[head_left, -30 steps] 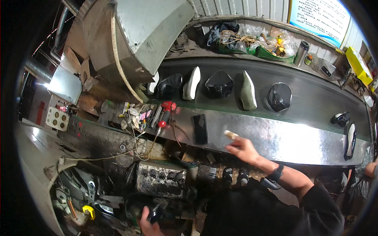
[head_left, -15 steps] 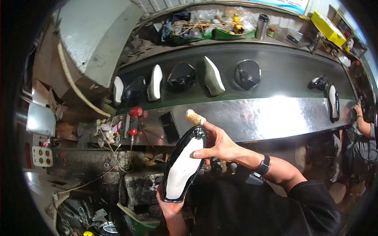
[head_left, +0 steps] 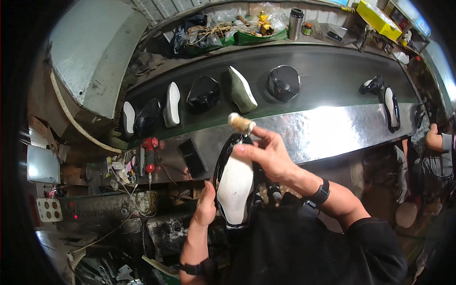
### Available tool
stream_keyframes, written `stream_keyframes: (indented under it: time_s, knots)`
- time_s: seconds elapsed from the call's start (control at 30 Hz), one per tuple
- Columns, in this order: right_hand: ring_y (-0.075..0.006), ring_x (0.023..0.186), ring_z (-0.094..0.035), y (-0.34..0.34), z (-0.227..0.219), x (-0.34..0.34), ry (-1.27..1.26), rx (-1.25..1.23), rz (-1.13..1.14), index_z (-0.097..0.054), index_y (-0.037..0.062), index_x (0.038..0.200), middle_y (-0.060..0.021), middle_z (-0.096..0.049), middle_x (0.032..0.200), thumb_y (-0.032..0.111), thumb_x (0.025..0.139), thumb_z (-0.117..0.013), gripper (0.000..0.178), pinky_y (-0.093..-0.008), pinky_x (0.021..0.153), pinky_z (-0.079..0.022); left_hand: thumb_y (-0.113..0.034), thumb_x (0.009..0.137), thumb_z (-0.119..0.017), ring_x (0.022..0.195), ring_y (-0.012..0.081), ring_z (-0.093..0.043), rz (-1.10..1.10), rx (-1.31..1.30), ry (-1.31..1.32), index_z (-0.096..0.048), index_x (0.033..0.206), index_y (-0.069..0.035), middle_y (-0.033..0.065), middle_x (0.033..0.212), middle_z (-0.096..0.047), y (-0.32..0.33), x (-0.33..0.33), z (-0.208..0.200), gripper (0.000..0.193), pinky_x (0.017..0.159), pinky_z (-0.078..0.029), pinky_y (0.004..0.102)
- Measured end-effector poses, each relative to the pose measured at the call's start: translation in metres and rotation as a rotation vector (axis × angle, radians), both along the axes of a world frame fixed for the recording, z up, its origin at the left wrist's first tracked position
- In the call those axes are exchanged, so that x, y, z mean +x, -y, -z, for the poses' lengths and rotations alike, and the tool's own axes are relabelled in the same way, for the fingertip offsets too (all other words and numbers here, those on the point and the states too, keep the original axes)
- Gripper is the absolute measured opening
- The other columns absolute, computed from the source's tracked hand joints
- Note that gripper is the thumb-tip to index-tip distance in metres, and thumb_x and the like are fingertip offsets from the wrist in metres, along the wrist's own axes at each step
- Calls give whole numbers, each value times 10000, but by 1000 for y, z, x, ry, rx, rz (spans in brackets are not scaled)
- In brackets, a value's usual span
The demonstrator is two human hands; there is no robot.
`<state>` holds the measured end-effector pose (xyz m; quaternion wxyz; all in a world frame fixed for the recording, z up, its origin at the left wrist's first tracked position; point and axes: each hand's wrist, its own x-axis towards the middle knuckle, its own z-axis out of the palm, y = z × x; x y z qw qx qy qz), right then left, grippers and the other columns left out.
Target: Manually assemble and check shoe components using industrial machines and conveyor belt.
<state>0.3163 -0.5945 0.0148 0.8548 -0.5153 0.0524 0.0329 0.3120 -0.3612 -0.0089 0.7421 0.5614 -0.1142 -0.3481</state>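
A glossy black shoe upper on a last, with its white sole side (head_left: 236, 190) facing up, is in front of me, nearly upright in the view. My right hand (head_left: 273, 154) grips it at the upper end, thumb on the white surface and fingers around the far side. A cream and tan wrapping (head_left: 241, 124) covers a fingertip of that hand. Along the lower left edge of the shoe is my left hand (head_left: 205, 204), with a finger stretched upward; its other fingers are partly hidden. Whether it touches the shoe I cannot tell.
On the dark belt (head_left: 327, 71) lie several lasts and black uppers, including a green last (head_left: 241, 90). A phone (head_left: 193, 157) and a red tool (head_left: 150, 154) rest on the metal ledge. Another person's hand (head_left: 433, 138) is at the far right.
The shoe has turned more upright and shifted slightly right. My left hand has left the heel end and moved up along its left side. My right hand keeps its grip.
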Motion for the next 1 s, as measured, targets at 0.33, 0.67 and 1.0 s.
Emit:
stream_keyframes:
  time_s: [0.33,0.67,1.0]
  knots:
    - [-29,843,-568,12,-35,5,128,-118,273,-529,-23,1353,11,-658,958,145,887,-751,542,-199,715,-476,-326,1041,-481,1203,200,-548,-41,-188,-137,-437,1415,17,132,1335,-570,54,18,-28,510,1054,-409,356]
    - [-123,1091,-571,62,-22,-25,157,-508,368,-476,-30,1404,-87,-611,1223,158,862,-774,647,-278,912,-485,-329,1035,-515,1311,214,-450,171,66,105,-357,1473,23,142,1415,-491,84,17,-25,584,1116,-322,350]
    - [-131,742,-667,360,47,38,-40,-850,1049,-503,61,1417,-75,-724,889,188,768,-842,743,-273,639,-530,-202,986,-624,1184,233,-589,-404,420,-122,-502,1370,46,168,1324,-585,-11,-15,79,474,1057,-430,343]
